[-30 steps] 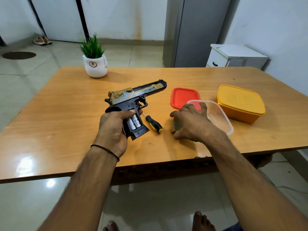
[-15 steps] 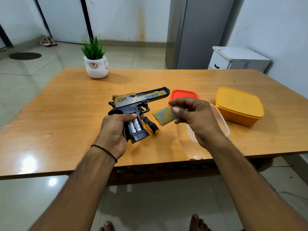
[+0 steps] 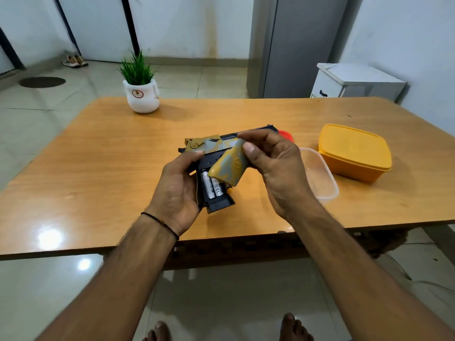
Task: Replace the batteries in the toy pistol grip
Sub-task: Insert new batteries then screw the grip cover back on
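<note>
Toy pistol (image 3: 197,146) is gripped by the left hand (image 3: 176,188), left of the yellow box (image 3: 354,151). Batteries (image 3: 211,187) are seated in the open grip. Grip cover (image 3: 227,166) is pinched by the right hand (image 3: 278,168), tilted, nearer that box.

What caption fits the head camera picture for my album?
Left hand grips black-and-gold toy pistol, silver batteries showing; right hand pinches gold grip cover.

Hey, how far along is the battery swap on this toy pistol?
Done: two batteries sit in the open grip; whether they are the new ones I cannot tell. In hand: left hand holds the toy pistol, right hand pinches the grip cover over the compartment. Left: seat the cover, probably screw it down.
</note>
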